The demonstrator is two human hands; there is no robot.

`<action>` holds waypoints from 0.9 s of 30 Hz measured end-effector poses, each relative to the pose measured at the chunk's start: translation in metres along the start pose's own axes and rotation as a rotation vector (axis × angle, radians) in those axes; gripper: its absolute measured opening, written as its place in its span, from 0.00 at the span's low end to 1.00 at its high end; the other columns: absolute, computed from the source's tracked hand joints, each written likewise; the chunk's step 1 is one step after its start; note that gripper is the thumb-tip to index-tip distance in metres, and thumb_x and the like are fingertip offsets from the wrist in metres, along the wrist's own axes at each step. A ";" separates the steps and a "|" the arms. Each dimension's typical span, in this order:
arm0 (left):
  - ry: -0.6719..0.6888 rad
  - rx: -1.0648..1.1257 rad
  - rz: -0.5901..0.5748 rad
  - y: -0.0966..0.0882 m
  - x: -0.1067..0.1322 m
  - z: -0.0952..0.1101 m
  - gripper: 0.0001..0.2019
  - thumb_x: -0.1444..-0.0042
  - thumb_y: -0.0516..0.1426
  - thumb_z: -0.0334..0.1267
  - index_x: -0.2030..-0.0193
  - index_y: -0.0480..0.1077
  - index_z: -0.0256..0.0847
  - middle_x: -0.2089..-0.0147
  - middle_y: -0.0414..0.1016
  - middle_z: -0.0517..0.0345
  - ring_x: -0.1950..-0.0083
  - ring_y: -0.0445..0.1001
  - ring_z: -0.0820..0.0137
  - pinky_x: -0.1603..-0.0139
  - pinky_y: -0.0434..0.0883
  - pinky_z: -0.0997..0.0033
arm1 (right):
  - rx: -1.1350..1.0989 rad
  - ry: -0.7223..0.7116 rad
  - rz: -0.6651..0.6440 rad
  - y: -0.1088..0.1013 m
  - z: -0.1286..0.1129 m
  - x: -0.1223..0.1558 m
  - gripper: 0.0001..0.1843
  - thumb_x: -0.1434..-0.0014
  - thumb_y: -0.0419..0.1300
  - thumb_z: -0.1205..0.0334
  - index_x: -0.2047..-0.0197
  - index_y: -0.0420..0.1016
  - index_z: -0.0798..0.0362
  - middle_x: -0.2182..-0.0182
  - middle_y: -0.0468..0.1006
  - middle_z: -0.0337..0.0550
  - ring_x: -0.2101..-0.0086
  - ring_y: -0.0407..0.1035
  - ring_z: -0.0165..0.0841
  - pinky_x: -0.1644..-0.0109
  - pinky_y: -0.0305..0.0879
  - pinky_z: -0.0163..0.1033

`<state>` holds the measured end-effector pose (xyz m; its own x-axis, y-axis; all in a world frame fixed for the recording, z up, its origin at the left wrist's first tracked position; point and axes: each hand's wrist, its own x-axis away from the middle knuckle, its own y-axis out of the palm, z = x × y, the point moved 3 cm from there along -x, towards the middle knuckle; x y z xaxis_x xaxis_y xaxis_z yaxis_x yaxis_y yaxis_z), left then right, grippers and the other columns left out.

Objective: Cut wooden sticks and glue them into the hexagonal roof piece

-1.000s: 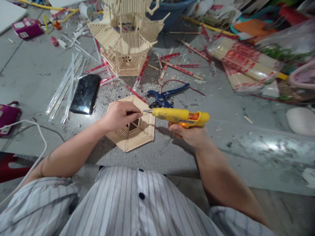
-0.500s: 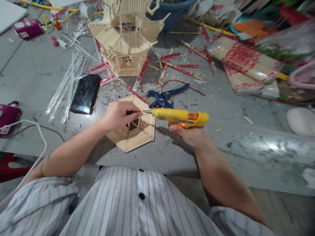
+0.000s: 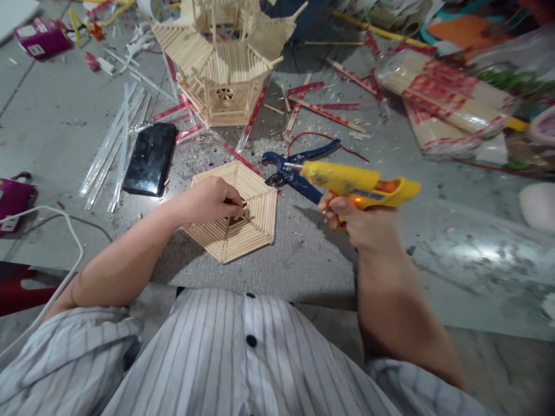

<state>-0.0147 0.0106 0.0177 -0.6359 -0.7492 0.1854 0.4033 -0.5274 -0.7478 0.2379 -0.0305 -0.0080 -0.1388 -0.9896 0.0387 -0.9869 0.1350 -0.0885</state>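
My left hand (image 3: pixel 213 201) rests on a flat hexagon of glued wooden sticks (image 3: pixel 255 216) on the grey floor, its fingers pinched on a short wooden stick at the hexagon's centre hole. My right hand (image 3: pixel 363 222) grips a yellow glue gun (image 3: pixel 355 182), held above the floor to the right of the hexagon, nozzle pointing left and away from the stick. A tall pagoda model of wooden sticks (image 3: pixel 221 63) stands behind.
Blue pliers (image 3: pixel 295 167) lie just behind the glue gun. A black phone (image 3: pixel 150 157) and clear glue sticks (image 3: pixel 113 144) lie to the left. Bags of sticks (image 3: pixel 442 98) sit at the right. A white cable (image 3: pixel 52 214) runs at the left; wood scraps litter the floor.
My right hand has pulled the glue gun to the right, away from the stick tip. My left hand has lowered the stick onto the hexagon's centre.
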 end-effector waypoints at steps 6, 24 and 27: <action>0.015 -0.106 -0.094 0.005 0.000 0.003 0.07 0.50 0.57 0.34 0.71 0.79 0.43 0.72 0.80 0.64 0.73 0.72 0.77 0.70 0.61 0.76 | -0.025 0.008 0.072 -0.004 0.000 0.000 0.25 0.67 0.74 0.44 0.79 0.71 0.54 0.82 0.71 0.38 0.86 0.58 0.23 0.86 0.53 0.32; -0.064 -0.286 -0.159 0.012 -0.005 0.002 0.08 0.50 0.57 0.36 0.70 0.79 0.45 0.70 0.81 0.63 0.73 0.71 0.75 0.72 0.58 0.75 | 0.082 -0.025 0.064 -0.008 0.006 -0.003 0.26 0.65 0.72 0.39 0.79 0.69 0.53 0.80 0.72 0.38 0.86 0.58 0.22 0.86 0.55 0.32; -0.077 -0.296 -0.167 0.012 -0.006 0.003 0.08 0.50 0.57 0.36 0.70 0.80 0.46 0.69 0.81 0.63 0.73 0.71 0.75 0.71 0.58 0.75 | 0.095 -0.022 0.049 -0.008 0.005 -0.003 0.26 0.65 0.72 0.39 0.79 0.69 0.53 0.81 0.71 0.37 0.86 0.58 0.23 0.86 0.55 0.32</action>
<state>-0.0040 0.0072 0.0097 -0.6209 -0.6962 0.3603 0.0825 -0.5150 -0.8532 0.2463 -0.0287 -0.0126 -0.1837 -0.9829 0.0101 -0.9666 0.1788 -0.1838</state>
